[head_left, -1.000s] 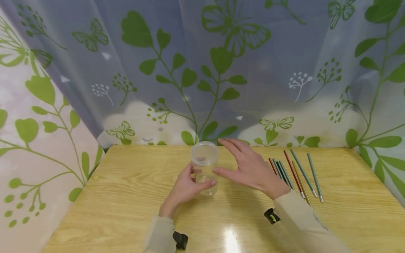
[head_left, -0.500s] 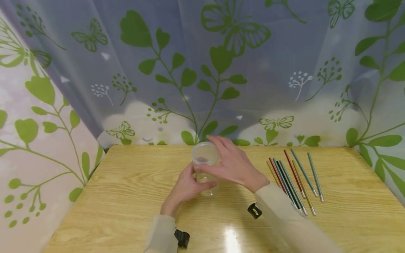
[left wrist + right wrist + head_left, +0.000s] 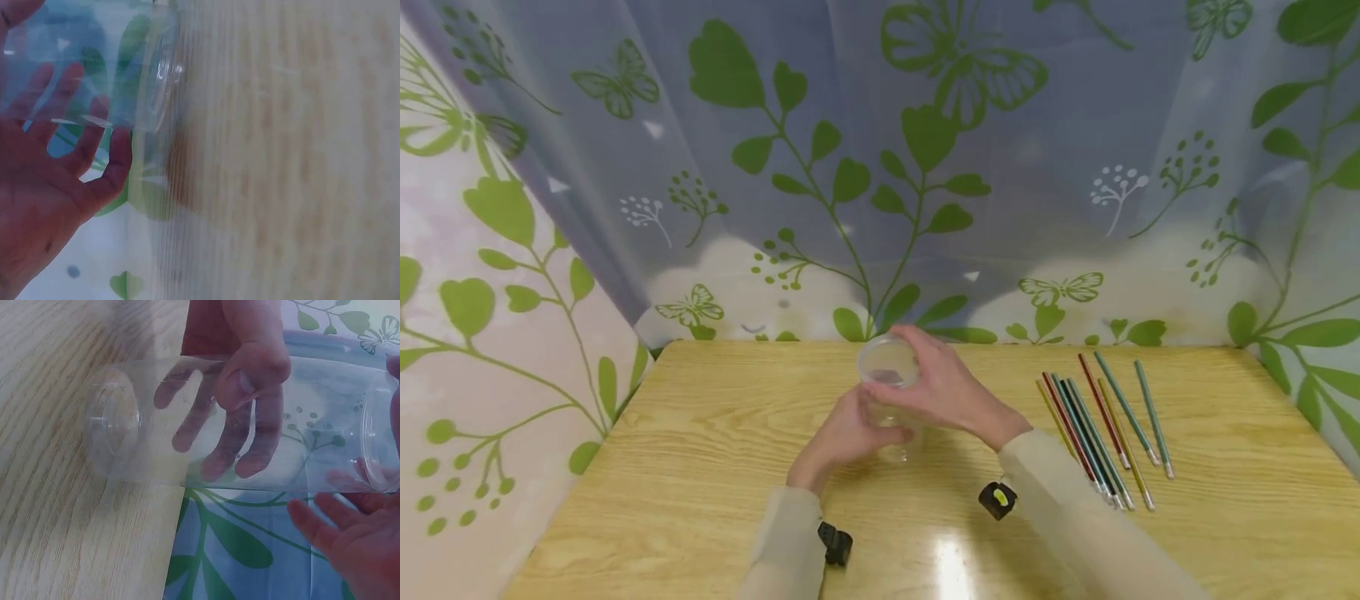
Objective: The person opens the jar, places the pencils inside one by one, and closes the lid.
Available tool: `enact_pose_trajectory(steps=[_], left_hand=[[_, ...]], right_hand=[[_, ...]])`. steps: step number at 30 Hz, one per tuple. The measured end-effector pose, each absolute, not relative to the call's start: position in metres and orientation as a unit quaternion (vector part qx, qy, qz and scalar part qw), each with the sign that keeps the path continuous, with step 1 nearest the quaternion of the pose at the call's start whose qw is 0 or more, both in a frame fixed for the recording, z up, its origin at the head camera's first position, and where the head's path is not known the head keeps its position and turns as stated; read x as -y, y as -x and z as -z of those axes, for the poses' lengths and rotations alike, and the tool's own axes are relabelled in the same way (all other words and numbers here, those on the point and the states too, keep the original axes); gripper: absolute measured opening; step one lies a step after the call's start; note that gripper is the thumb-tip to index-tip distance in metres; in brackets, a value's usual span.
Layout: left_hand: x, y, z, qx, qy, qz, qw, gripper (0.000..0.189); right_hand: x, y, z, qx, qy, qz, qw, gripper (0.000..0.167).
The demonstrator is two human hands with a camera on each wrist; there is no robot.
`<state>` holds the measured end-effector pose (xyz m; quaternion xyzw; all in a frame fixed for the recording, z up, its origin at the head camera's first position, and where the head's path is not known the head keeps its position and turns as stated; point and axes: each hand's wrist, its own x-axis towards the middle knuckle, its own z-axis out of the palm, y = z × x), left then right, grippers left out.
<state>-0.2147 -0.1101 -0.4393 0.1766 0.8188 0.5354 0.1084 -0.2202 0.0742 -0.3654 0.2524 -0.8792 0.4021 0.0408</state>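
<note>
A clear plastic jar (image 3: 312, 450) stands roughly upright in front of me, with a pale translucent lid (image 3: 887, 360) at its top. My left hand (image 3: 842, 433) grips the jar's body from the left. Through the clear wall in the right wrist view, its fingers show behind the jar and its thumb lies across the near side. My right hand (image 3: 947, 387) holds the lid's rim, thumb at the near side and fingers at the far side. The jar looks bare inside. Whether its base touches the table cannot be told.
Several pencils (image 3: 1082, 433) in red, teal, yellow and black lie on the wooden table (image 3: 700, 467), right of the hands. A patterned curtain (image 3: 820, 250) hangs behind the table's far edge. Each wrist wears a small black device (image 3: 998, 500).
My right hand has moved left from beside the jar and closed round its lid. The left hand keeps its grip on the jar. The pencils lie as before.
</note>
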Motion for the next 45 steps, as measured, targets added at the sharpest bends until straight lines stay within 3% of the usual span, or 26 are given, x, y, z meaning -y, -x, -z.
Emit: enact_pose_trajectory(steps=[6, 16, 22, 28, 31, 38, 45], left_hand=[[0.114, 0.223, 0.437, -0.817, -0.184, -0.527, 0.148, 0.089], [0.115, 0.228, 0.439, -0.801, -0.202, -0.532, 0.184, 0.094], [0.113, 0.226, 0.441, -0.795, -0.212, -0.538, 0.183, 0.081], [0.111, 0.225, 0.442, -0.789, -0.236, -0.545, 0.158, 0.085], [0.111, 0.226, 0.443, -0.787, -0.247, -0.544, 0.154, 0.092], [0.111, 0.232, 0.443, -0.79, -0.245, -0.536, 0.17, 0.094], [0.112, 0.234, 0.439, -0.807, -0.205, -0.519, 0.194, 0.078]], right_hand=[[-0.078, 0.226, 0.361, 0.865, -0.284, -0.413, 0.012, 0.075], [-0.088, 0.236, 0.356, 0.832, -0.32, -0.444, -0.091, 0.076], [-0.081, 0.223, 0.362, 0.86, -0.265, -0.436, -0.023, 0.069], [-0.065, 0.202, 0.367, 0.896, -0.155, -0.414, 0.044, 0.085], [-0.061, 0.2, 0.368, 0.888, -0.14, -0.436, 0.047, 0.086], [-0.069, 0.212, 0.367, 0.857, -0.204, -0.473, 0.015, 0.08], [-0.079, 0.228, 0.365, 0.835, -0.254, -0.487, -0.042, 0.079]])
